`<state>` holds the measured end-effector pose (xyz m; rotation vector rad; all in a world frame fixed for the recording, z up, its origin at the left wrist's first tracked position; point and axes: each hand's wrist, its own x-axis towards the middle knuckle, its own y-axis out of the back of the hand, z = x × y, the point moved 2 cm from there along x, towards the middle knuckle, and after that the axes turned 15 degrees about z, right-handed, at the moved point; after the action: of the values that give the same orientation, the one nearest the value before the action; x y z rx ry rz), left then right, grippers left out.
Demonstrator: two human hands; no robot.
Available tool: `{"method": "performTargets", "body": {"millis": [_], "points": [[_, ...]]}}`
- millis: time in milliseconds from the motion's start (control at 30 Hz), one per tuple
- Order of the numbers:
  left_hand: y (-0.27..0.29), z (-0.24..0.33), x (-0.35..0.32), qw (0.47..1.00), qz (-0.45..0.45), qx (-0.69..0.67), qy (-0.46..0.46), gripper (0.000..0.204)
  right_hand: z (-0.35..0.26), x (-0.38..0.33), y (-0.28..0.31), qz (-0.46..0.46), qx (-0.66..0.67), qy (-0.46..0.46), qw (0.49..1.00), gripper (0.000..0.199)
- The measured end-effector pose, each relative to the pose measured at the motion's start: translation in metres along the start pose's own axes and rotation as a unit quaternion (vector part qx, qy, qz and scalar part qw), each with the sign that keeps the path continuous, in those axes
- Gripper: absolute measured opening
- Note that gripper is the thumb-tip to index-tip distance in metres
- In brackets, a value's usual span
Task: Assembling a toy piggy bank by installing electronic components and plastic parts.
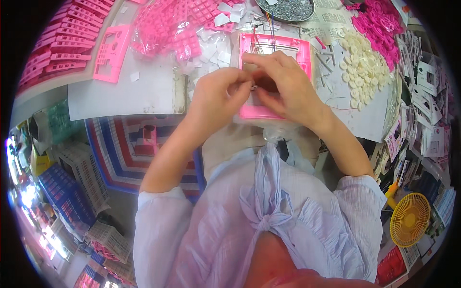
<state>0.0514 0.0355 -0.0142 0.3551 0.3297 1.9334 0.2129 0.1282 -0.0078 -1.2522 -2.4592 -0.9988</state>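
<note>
A pink plastic casing [264, 113] lies in front of me, with thin wires [272, 30] rising from its far end. Over its middle, my left hand [218, 91] pinches a tiny silvery piece [253, 88] between thumb and fingertips. My right hand [293, 86] curls above the casing's right side, its thumb tip close to that same piece. What its other fingers grip is hidden. A dark patch shows beneath the right palm, too shaded to name.
Pink keypad parts [192, 45] sit in clear plastic among white paper squares [222, 19]. A round tray [293, 12] holds small metal bits. White round parts [362, 67] and magenta parts [377, 29] lie right. Pink casings [65, 55] are stacked left. A yellow fan [409, 220] stands lower right.
</note>
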Motion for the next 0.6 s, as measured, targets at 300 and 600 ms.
{"method": "performTargets", "body": {"millis": [300,600], "points": [[-0.004,0.004,-0.007,0.991,0.023,0.037,-0.124,0.034,0.004,-0.004,0.004,-0.011,0.080,-0.135,0.988,0.049],[0.001,0.002,0.000,0.995,-0.018,0.015,-0.101,0.011,0.001,-0.001,0.016,-0.028,0.033,-0.094,0.995,0.013]]}}
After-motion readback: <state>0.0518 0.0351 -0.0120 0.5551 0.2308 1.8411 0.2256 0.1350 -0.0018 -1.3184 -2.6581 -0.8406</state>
